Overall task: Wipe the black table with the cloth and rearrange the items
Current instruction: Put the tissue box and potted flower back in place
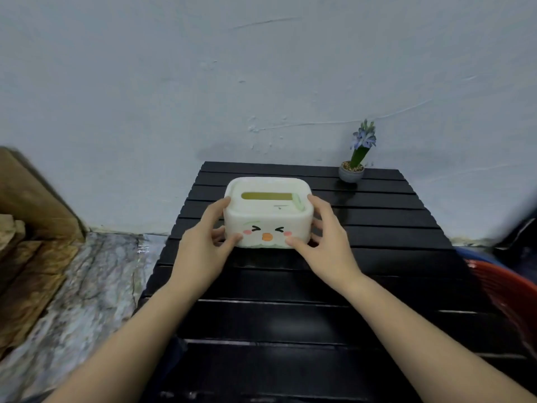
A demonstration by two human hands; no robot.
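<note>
A white tissue box [267, 212] with a cartoon face and a slot in its lid sits in the middle of the black slatted table [290, 315]. My left hand [205, 244] grips its left side and my right hand [325, 242] grips its right side, fingers wrapped around the lower corners. I cannot tell whether the box rests on the table or is just off it. A small grey pot with a blue flower [356, 161] stands at the table's far right edge, near the wall. No cloth is in view.
A pale wall [261, 82] rises right behind the table. Brown wooden pieces [26, 228] lie at the left on a marbled floor [87, 286]. A red basin [511, 292] and a dark object sit beside the table's right side.
</note>
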